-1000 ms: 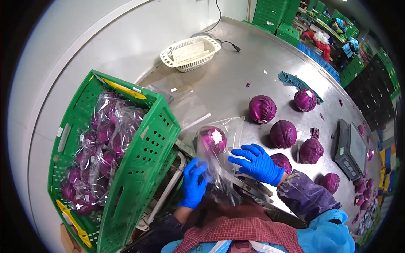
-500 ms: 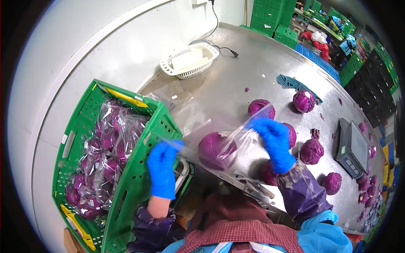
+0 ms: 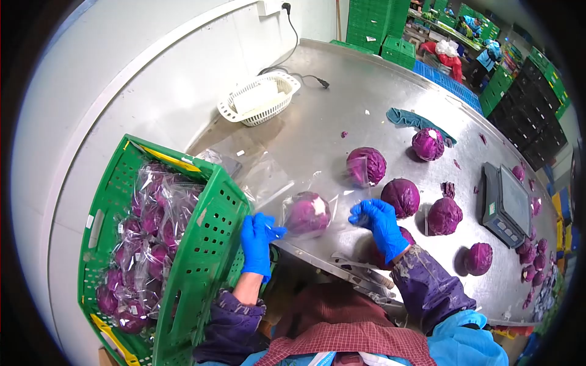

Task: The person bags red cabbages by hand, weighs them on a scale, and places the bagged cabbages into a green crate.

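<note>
A red cabbage (image 3: 303, 219) with a pale cut stem sits in a clear plastic bag (image 3: 332, 221) at the table's front edge. My left hand (image 3: 258, 244), in a blue glove, is at the bag's left side, its fingers closed on the film. On the other side, my right hand (image 3: 383, 227), also gloved in blue, pinches the bag's right edge. Other red cabbages lie close by: one (image 3: 366, 166) behind the bag, another (image 3: 400, 198) beyond my right fingers, and one partly hidden under my right hand.
Left of me stands a green crate (image 3: 201, 244) of bagged cabbages. Loose plastic bags (image 3: 265, 180) and a white basket (image 3: 259, 100) lie on the metal table (image 3: 323, 128). A scale (image 3: 506, 204), a teal cloth (image 3: 418, 119) and more cabbages are rightward.
The stretched bag has come down around the cabbage, whose cut stem now shows. My left hand has moved right towards it, and my right hand has moved slightly left and down.
</note>
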Available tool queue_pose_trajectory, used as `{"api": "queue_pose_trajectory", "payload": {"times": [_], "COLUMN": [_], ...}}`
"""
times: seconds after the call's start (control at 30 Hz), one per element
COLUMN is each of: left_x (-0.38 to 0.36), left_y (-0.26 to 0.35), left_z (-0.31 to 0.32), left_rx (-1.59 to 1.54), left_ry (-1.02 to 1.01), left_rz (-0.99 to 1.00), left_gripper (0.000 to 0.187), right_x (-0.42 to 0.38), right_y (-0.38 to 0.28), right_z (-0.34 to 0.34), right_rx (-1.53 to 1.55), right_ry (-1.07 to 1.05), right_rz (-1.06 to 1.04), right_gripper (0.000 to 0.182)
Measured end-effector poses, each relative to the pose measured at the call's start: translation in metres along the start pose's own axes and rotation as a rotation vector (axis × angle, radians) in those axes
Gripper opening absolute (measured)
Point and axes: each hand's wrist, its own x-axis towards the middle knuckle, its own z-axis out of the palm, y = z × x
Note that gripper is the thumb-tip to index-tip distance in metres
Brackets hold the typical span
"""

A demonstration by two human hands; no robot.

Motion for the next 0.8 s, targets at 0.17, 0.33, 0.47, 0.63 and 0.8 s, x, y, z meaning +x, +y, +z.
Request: {"api": "queue_pose_trajectory", "payload": {"times": [0.17,0.33,0.47,0.63,0.8], "left_x": [-0.024,-0.033,-0.033,-0.025,-0.013], "left_y": [-0.038,-0.041,-0.034,-0.051,-0.005], "left_z": [-0.022,-0.016,-0.021,-0.044,-0.017], "left_rx": [0.042,0.02,-0.11,-0.325,0.92], "left_ry": [0.111,0.12,0.202,0.168,0.015], "left_rz": [-0.221,-0.317,-0.451,-0.623,0.281], "left_gripper": [0.023,0.023,0.018,0.016,0.031], "right_x": [-0.02,0.011,0.057,0.06,0.05], "right_y": [0.011,-0.017,0.015,0.065,0.06], "right_z": [-0.019,0.027,0.025,0.018,0.022], "right_rx": [-0.196,-0.335,-0.4,-0.466,-0.605], "right_ry": [-0.099,0.03,0.077,0.052,-0.003], "right_rz": [0.263,0.183,0.044,0.225,0.189], "right_gripper": [0.023,0.044,0.045,0.044,0.05]}}
